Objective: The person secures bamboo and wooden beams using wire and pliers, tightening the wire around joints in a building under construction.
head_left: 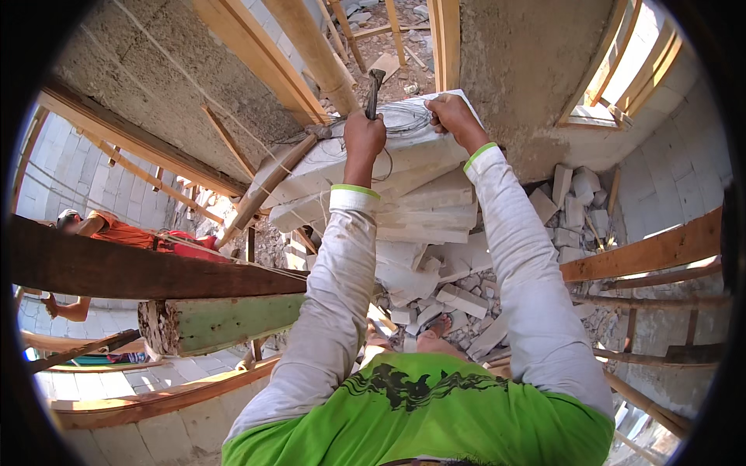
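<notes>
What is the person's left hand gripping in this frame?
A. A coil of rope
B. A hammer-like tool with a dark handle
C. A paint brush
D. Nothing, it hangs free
B: the left hand is closed around the dark handle of a hammer-like tool held upright over the white block, while the right hand rests on that block's top edge.
</notes>
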`<state>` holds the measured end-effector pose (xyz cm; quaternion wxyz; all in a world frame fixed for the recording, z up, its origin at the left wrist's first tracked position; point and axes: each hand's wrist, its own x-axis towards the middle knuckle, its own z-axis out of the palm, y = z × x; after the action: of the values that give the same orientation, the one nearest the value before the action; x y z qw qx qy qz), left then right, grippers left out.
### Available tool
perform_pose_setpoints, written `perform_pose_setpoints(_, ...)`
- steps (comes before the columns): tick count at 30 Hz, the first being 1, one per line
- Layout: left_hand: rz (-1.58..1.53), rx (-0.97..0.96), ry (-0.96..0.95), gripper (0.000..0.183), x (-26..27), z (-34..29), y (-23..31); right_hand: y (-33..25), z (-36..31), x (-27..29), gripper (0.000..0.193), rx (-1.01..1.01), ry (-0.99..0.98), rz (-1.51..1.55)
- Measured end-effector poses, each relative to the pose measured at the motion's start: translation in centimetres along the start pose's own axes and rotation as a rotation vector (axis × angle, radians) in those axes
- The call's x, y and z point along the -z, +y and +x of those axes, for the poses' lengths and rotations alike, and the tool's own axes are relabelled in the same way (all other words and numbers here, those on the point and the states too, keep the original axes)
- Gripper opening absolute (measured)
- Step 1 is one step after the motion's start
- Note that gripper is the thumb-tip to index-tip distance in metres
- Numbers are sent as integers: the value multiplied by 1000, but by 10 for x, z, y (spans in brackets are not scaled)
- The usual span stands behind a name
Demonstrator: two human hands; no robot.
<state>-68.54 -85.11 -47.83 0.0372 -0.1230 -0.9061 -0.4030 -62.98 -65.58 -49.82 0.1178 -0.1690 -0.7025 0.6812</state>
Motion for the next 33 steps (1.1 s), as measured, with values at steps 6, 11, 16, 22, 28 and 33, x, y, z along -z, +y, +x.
perform_pose_setpoints(6,117,29,-115,33,-29,23,-8,16,17,5,19,40,20,-70)
perform_pose_setpoints(11,282,152,-126,42,-39,24,2,18,17,14,15,58,147,295)
perform_pose_setpoints(16,282,199,-133,46,-41,23,1,12,-16,12,15,250,388,500)
perform_pose_setpoints(22,261,223,-115,41,-34,24,9,24,-43,25,20,223,357,-7)
perform_pose_setpoints(28,263,114,-86,46,-16,83,-14,13,-76,11,22,105,228,16)
perform_pose_setpoints(33,413,91,-106,48,-42,83,-35,9,-101,-1,18,-63,157,532)
